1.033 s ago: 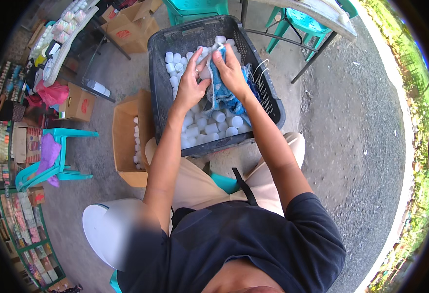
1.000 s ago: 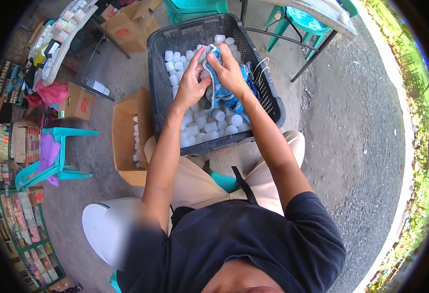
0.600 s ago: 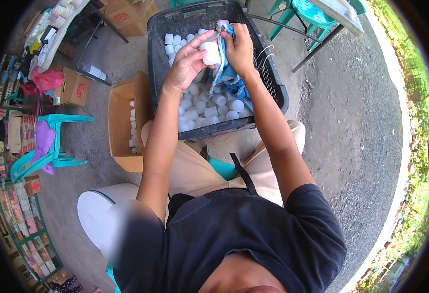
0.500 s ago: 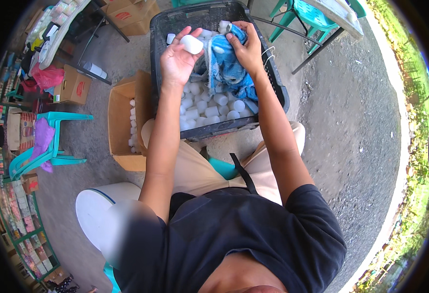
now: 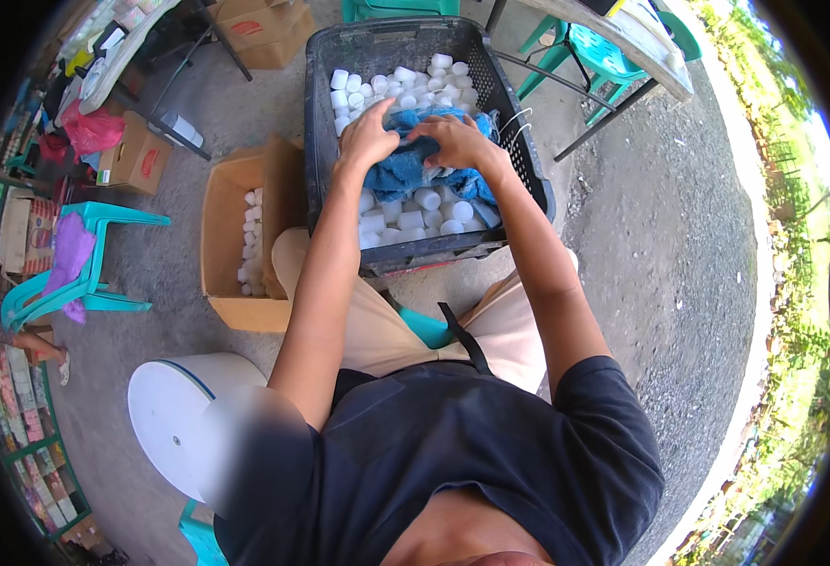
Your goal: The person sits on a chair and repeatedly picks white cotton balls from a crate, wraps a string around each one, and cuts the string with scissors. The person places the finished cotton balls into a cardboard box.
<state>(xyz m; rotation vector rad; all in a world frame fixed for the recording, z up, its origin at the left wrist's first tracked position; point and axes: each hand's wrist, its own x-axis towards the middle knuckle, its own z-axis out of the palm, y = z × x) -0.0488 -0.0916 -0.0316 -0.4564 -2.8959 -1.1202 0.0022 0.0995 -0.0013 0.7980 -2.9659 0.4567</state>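
A black plastic crate (image 5: 526, 156) in front of me holds many small white cylinders (image 5: 410, 220) with rounded edges. Across the middle of them lies a crumpled blue cloth (image 5: 398, 176). Above the cloth's left side is my left hand (image 5: 368, 141), its thumb and index finger apart and no cylinder visible in it. My right hand (image 5: 460, 143) is over the cloth's right part, fingers spread and curved, seemingly touching the fabric. Whether anything lies under its palm is hidden.
Left of the crate stands an open cardboard box (image 5: 235, 308) with more white cylinders. A white round container (image 5: 174, 429) is by my left elbow. Green plastic chairs (image 5: 103, 255) and tables flank the area. At the far left a person's leg (image 5: 42, 344) shows.
The white cylinder has left my left hand, which has come down toward the cloth. My right hand has let go of the raised cloth, now lying lower and spread over the cylinders.
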